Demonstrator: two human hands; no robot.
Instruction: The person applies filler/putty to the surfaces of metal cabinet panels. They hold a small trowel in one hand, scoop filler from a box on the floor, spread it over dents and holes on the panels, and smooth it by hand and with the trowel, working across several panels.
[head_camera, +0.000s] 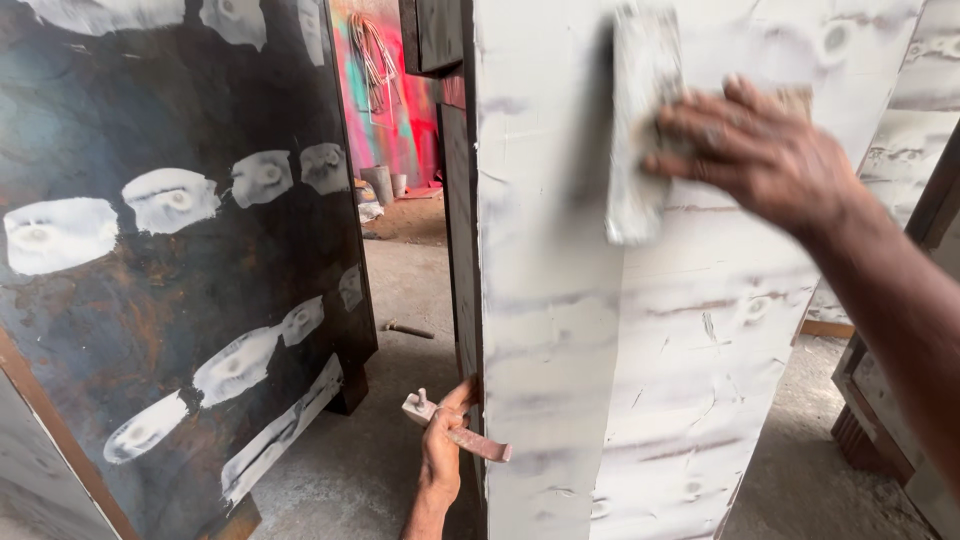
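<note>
1. Tall upright panel coated in white filler (560, 330), standing on edge in the middle of the view. Surface streaky, with grey-brown drag marks and a few round patched spots. Its dark, uncoated edge faces left.
2. Large dark panel (150, 300) leaning at left, blackish with rusty brown mottling, dotted with oval white filler patches. Well apart from the white panel; a gap of floor lies between them.
3. More white-coated boards (920, 130) lean at the right edge, behind the raised arm.
4. Grey dusty concrete floor (400, 290) shows through the gap, running back to a pink and green painted wall (385, 100) with a couple of grey buckets (380, 185) at its foot.
5. Right hand (760, 150), arm coming in from lower right, raised high against the white panel's face. Fingers spread and pressed over a pale rectangular sanding block (640, 130), gripping it flat on the surface. Block and hand motion-blurred.
6. Left hand (445, 445) low, reaching up from the bottom, fingers curled around the panel's dark edge, holding it.
7. A dust-covered flat metal bracket (455, 430) juts out beside the left hand; touching or not, cannot tell.
8. Small dark tool (408, 329) lies on the floor in the gap; kind unclear.
</note>
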